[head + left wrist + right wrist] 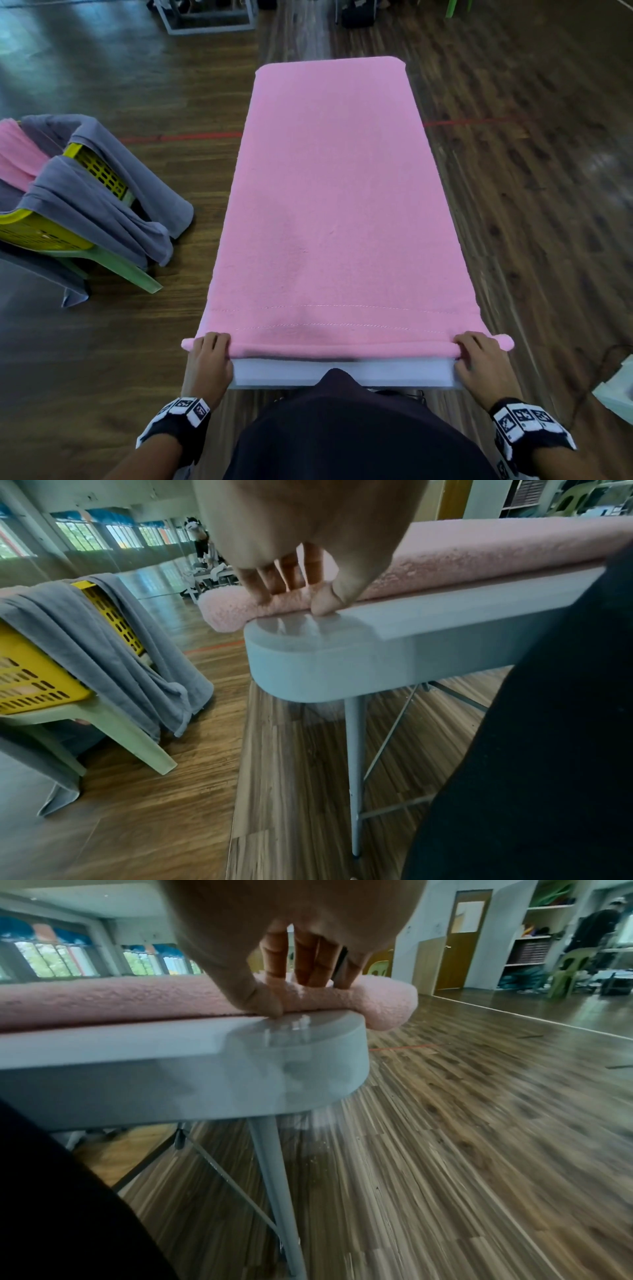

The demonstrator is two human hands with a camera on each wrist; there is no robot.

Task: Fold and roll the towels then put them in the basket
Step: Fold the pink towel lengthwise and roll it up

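Observation:
A long pink towel (329, 192) lies flat along a narrow white table (342, 373). Its near end is turned into a thin roll (342, 349) across the table's near edge, with both roll ends sticking past the table sides. My left hand (210, 349) grips the roll's left end (232, 610), fingers on top and thumb (325, 601) behind against the tabletop. My right hand (474, 351) grips the roll's right end (383, 1004) the same way, thumb (263, 999) at the table edge. A yellow basket (44, 233) sits left on a green chair.
Grey towels (102, 205) and a pink one (17, 154) hang over the yellow basket (31, 680) on the pale green plastic chair (137, 739). Wooden floor surrounds the table; its thin metal legs (277, 1191) stand below. A white object (616, 390) sits at the right edge.

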